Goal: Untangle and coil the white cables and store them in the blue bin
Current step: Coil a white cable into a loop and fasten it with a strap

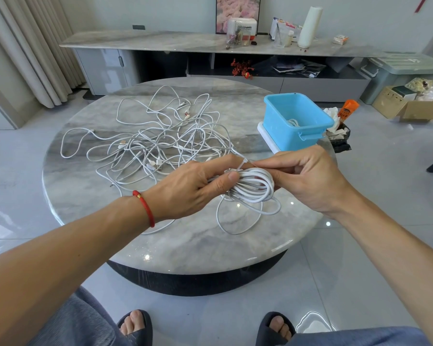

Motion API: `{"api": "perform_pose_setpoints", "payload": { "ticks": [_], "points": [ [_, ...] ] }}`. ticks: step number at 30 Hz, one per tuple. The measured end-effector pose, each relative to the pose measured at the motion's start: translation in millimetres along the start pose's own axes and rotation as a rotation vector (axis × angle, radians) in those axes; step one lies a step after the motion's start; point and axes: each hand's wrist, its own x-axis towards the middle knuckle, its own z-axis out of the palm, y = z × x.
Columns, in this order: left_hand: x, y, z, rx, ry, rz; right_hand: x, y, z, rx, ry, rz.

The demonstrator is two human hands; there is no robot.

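**Coil in hand, tie-off under way; tangle outstanding**

Head view. Your left hand (185, 188) grips a coiled white cable (254, 188), thumb pressed across the loops, over the near edge of the round marble table (185, 245). Your right hand (303, 176) meets it from 3 o'clock, fingertips pinching what appears to be a thin tie or the cable's end at the top of the coil; which of the two cannot be told. Both hands are close together on the same bundle. A slack loop hangs from the coil onto the tabletop.

The remaining tangle of white cables (160, 141) lies at 11 o'clock from the coil, unsorted. The blue bin (298, 121) stands at 1 o'clock on the table's right edge, resting on a white lid (265, 136); at least one white cable lies inside.

Judged step: securing this coil. The next move calls for you to gather the slack loop, finish the fastening, then carry the coil to the bin.
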Motion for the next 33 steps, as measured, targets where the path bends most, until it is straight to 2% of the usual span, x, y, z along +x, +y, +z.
{"api": "perform_pose_setpoints", "payload": {
  "ticks": [11,15,20,24,30,33],
  "points": [
    [-0.6,-1.6,0.3,0.056,-0.016,0.015,1.5,-2.8,0.1,-0.088,-0.021,-0.029],
    [-0.6,-4.4,1.0,0.112,-0.019,0.003,3.9,-8.0,0.9,-0.251,-0.073,-0.04],
    [-0.7,-10.0,4.9,0.316,-0.004,0.061,-0.4,-15.4,11.2,-0.48,-0.061,-0.071],
    [-1.1,-10.7,5.7,0.406,0.044,0.074,1.9,-10.5,20.7,-0.52,0.054,-0.159],
    [2.2,-0.5,18.0,0.689,0.055,0.024,4.9,-7.4,33.5,-0.886,0.245,-0.326],
    [7.8,7.6,21.2,0.878,0.064,0.024,8.2,-7.0,39.8,-0.904,0.327,-0.325]
  ]
}}
